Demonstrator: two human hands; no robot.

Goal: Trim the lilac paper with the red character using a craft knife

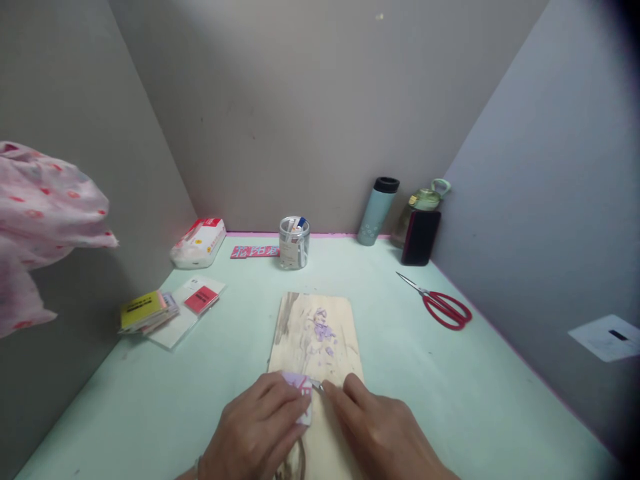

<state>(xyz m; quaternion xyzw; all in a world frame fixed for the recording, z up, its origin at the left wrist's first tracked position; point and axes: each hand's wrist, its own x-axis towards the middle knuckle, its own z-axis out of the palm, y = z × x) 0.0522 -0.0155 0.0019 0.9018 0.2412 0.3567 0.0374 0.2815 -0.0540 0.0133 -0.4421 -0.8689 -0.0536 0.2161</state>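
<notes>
A pale wooden board point(345, 327) with dark smears lies on the table in front of me. My left hand point(260, 420) is closed on a small purple-and-white piece of paper point(305, 417) with pinkish-red marks, pressed against the board. Its fingers cover much of that piece. My right hand point(377, 423) grips a small craft knife point(317, 384). Only the metal tip shows, touching or very near the paper's upper right corner; the handle is hidden in my fingers. Purple scraps or shavings point(323, 327) are scattered on the board's upper half.
Red-handled scissors point(447, 311) lie at right. Behind stand a glass jar point(294, 250) of tools, a blue tumbler point(377, 212), a green bottle point(425, 199) and a phone point(421, 238). At left are stacked paper pads point(145, 310), a tissue pack point(200, 243) and a hanging pink cloth point(45, 207).
</notes>
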